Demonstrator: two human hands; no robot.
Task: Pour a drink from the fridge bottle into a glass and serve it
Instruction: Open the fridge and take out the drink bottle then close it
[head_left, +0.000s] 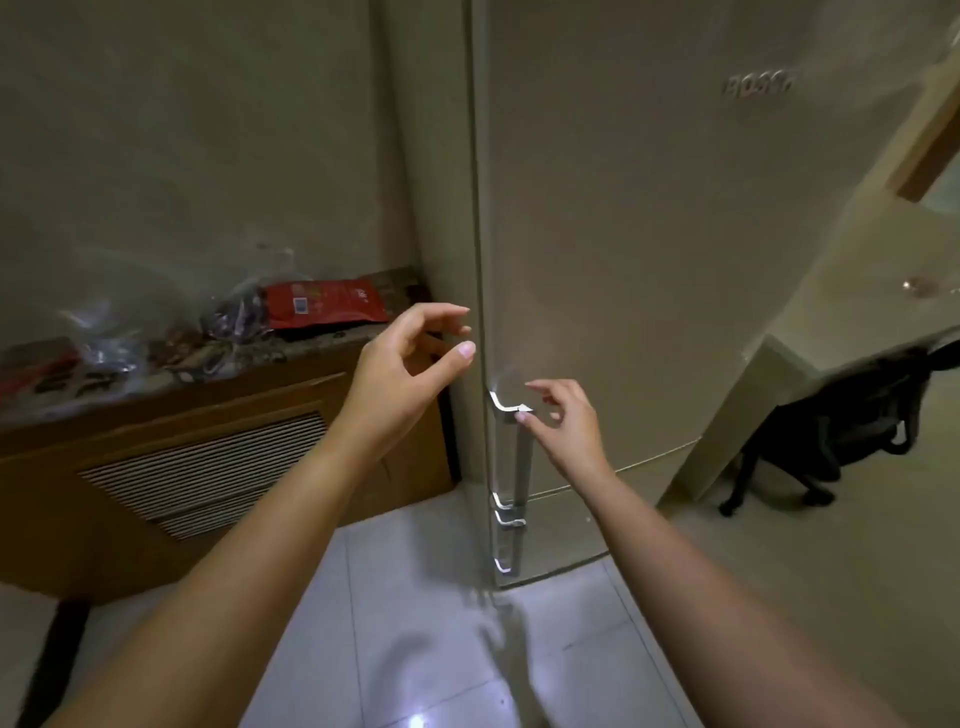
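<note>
Fridge door (623, 234) shut. Right hand (563, 423) open-fingered at handle (519, 447); left hand (410, 358) open, empty. Best: wrap handle fully, pull steadily.

Dim room: pale wall (182, 130), glossy tiled floor (415, 623), wooden cabinet (130, 467).

Smooth satin fridge door (623, 234), shiny metal handle (521, 457), wooden cabinet (156, 415), glossy floor tiles (426, 623).

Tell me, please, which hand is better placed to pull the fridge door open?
The right hand, probably: its fingertips are already at the top of the upper door handle, though not yet closed round it. The left hand hovers open by the fridge's edge, above the handle and touching nothing.
</note>
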